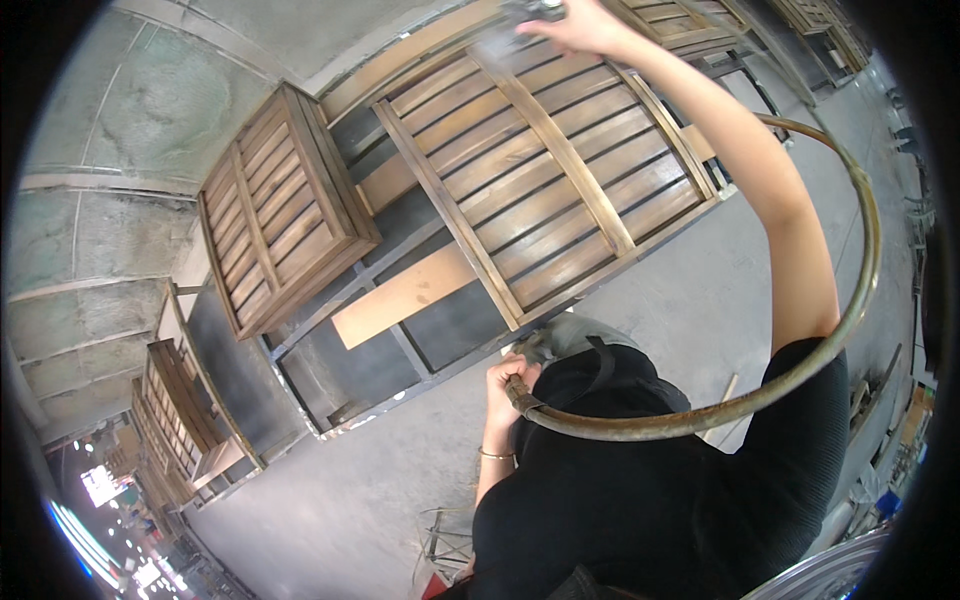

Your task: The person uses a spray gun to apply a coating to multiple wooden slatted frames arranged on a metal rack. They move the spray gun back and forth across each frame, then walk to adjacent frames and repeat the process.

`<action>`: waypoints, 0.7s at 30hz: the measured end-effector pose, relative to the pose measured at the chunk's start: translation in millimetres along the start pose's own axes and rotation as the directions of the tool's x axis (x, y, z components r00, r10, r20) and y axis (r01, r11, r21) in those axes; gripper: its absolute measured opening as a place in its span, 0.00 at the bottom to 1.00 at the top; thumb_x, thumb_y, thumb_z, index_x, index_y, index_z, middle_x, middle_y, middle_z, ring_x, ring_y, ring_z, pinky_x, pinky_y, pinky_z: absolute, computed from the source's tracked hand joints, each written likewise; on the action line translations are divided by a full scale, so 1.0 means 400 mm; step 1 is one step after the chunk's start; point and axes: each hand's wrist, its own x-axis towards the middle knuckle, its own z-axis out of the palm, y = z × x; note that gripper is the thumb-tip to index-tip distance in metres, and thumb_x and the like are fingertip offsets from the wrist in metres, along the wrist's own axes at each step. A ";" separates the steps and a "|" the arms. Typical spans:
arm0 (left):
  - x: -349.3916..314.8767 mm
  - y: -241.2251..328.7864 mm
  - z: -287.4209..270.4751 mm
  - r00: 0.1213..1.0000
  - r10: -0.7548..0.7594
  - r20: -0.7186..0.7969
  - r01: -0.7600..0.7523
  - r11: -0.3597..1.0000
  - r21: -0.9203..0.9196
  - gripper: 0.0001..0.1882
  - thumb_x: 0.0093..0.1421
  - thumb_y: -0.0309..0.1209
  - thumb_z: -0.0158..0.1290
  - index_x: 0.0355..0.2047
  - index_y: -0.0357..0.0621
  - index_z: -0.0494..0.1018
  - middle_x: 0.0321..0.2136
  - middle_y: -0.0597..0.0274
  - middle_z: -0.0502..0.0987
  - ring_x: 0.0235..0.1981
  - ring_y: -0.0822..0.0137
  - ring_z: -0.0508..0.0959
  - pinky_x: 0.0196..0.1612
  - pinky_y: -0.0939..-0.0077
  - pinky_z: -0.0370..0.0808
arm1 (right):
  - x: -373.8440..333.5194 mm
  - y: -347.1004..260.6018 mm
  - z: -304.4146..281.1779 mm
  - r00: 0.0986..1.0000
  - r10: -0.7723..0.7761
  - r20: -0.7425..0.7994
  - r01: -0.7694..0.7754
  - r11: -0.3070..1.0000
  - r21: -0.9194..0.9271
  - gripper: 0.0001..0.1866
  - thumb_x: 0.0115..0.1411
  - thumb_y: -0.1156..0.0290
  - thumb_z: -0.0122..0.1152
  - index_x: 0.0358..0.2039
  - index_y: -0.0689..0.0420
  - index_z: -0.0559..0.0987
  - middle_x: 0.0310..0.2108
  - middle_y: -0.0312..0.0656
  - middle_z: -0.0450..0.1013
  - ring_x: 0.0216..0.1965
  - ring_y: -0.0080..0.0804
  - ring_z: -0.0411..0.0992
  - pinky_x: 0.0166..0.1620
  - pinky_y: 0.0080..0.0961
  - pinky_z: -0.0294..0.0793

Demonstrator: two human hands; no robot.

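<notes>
Slatted panel (550, 150), a hand over its far edge

It lies over a metal frame (410, 352), right of another panel (275, 215). Right hand (578, 28): closed on a blurred metallic tool (540, 10). Left hand (510, 376), near side: wrapped around a brown hose (640, 428).

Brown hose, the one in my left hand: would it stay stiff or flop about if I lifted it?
The brown hose probably flexes but resists kinking, since it holds one broad, smooth arc rather than sagging sharply. Its thickness and long loop suggest noticeable weight, though what's inside is hidden.
</notes>
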 end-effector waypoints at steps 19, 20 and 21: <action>-0.004 -0.004 0.040 0.981 -0.160 -0.113 0.148 0.983 -0.108 0.21 0.49 0.16 0.56 0.13 0.42 0.53 0.13 0.68 0.54 0.21 0.72 0.55 0.26 0.74 0.54 | 0.223 0.248 -0.069 0.897 0.421 -0.136 -0.433 0.898 -0.074 0.20 0.50 0.52 0.64 0.30 0.57 0.81 0.29 0.51 0.77 0.34 0.46 0.77 0.37 0.37 0.76; 0.000 -0.004 0.040 0.981 -0.161 -0.110 0.148 0.982 -0.114 0.21 0.49 0.16 0.56 0.13 0.42 0.52 0.13 0.68 0.54 0.21 0.72 0.54 0.26 0.74 0.55 | 0.213 0.270 -0.082 0.942 0.105 -0.318 -0.224 0.903 -0.366 0.19 0.50 0.53 0.63 0.31 0.58 0.80 0.29 0.55 0.76 0.35 0.50 0.76 0.37 0.40 0.76; 0.003 -0.003 0.040 0.980 -0.162 -0.114 0.148 0.982 -0.120 0.22 0.49 0.16 0.56 0.13 0.42 0.52 0.13 0.68 0.54 0.21 0.72 0.54 0.26 0.74 0.55 | 0.210 0.288 -0.098 0.937 0.092 -0.337 -0.223 0.901 -0.373 0.18 0.51 0.55 0.61 0.33 0.58 0.80 0.30 0.57 0.76 0.36 0.51 0.76 0.38 0.41 0.75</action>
